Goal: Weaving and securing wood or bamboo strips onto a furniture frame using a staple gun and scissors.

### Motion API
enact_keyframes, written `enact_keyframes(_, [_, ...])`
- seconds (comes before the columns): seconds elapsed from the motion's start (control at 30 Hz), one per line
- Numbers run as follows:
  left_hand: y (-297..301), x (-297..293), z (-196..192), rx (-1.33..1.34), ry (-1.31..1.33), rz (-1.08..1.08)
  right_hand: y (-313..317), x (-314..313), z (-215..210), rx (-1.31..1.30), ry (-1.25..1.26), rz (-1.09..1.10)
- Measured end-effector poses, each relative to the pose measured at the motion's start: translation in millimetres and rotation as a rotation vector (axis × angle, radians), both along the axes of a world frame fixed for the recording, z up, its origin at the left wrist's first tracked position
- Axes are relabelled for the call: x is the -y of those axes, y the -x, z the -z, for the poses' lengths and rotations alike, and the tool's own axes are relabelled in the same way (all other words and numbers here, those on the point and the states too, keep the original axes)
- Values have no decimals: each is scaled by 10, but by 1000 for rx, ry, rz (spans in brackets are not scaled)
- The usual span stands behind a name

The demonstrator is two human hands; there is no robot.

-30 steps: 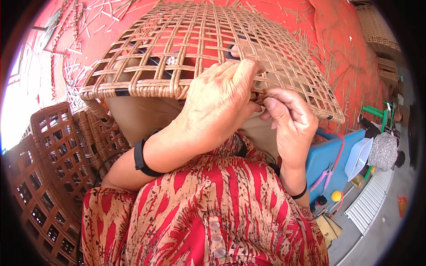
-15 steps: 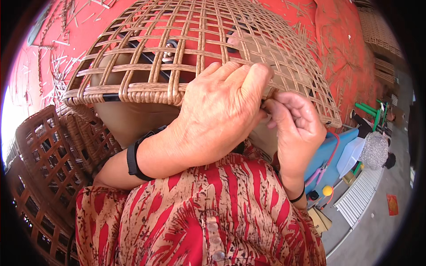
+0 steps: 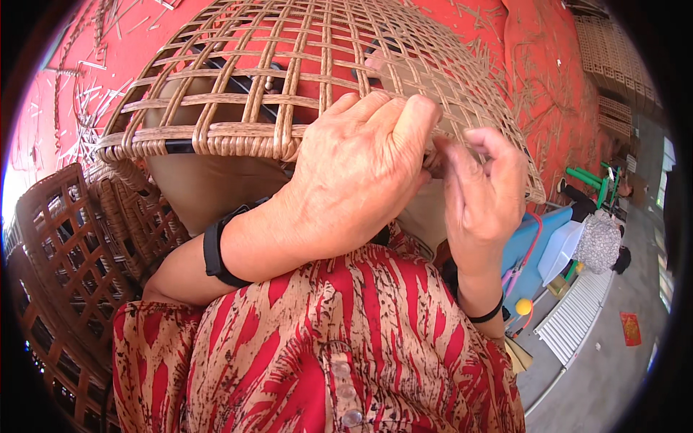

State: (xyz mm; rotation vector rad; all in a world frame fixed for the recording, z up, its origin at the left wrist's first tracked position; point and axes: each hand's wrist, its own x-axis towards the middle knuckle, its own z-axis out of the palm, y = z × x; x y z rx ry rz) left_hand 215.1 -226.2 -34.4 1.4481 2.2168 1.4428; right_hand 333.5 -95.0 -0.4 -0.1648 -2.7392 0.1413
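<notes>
A brown wicker panel point(image 3: 245, 97) of open lattice weave lies across my knees, curving away from me. Its near rim is wrapped with coiled strands, and a bare black stretch of frame shows toward the left. My left hand point(image 3: 361, 169) is closed over this rim near the middle, knuckles up, fingertips out of sight. Close beside it on the right, my right hand point(image 3: 487, 187) has its thumb and bent fingers drawn together at the rim. Whatever lies between those fingertips is too small and partly covered by the left hand.
Dark brown wicker baskets point(image 3: 68, 238) stand at my left. Red sheeting point(image 3: 552, 79) strewn with strand scraps covers the floor ahead. At right are a blue container point(image 3: 538, 245), a yellow ball point(image 3: 523, 307), a white slatted panel point(image 3: 574, 310) and a person in a grey patterned garment point(image 3: 598, 242).
My right hand has turned and its fingers have lifted slightly beside the rim. My left hand keeps its hold. The whole view has shifted a little.
</notes>
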Motion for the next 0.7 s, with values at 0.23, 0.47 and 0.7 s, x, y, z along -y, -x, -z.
enact_keyframes(0.23, [-2,9,-8,15,3,24,38,-162,98,-103,-4,-190])
enact_keyframes(0.47, [3,14,31,-22,-3,29,-47,-106,96,-70,196,-152])
enact_keyframes(0.7, [-3,0,102,-64,-46,15,-69,-109,79,-76,175,-193])
